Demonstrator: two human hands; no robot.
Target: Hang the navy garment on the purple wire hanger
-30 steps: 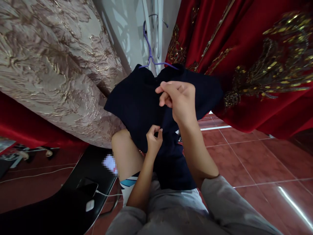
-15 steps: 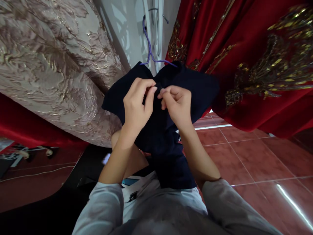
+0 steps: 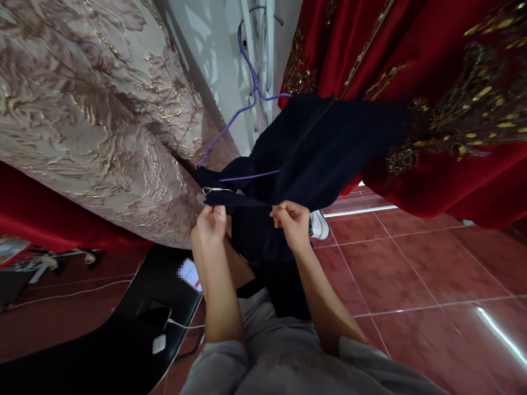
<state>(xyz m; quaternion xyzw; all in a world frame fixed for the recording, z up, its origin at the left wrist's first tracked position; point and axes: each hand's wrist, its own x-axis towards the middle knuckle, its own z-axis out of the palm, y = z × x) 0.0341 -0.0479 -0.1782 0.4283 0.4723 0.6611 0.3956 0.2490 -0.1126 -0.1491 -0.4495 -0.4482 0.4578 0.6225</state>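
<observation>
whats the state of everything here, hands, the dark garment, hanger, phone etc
left hand: closed, pinching the dark garment's lower edge
right hand: closed, pinching the same edge
dark garment: on the hanger, edge pulled taut between both hands
purple hanger: hooked up high, left arm bare and exposed
phone: lying on the black seat, cable plugged in
red embroidered dress: hanging

Bright daylight, glare streaks on glossy floor tiles (image 3: 415,274), wide-angle edge distortion, sharp focus

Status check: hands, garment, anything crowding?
Left hand and right hand both pinch the garment hem. Garment half on purple hanger. Red dress touches it on the right.
</observation>
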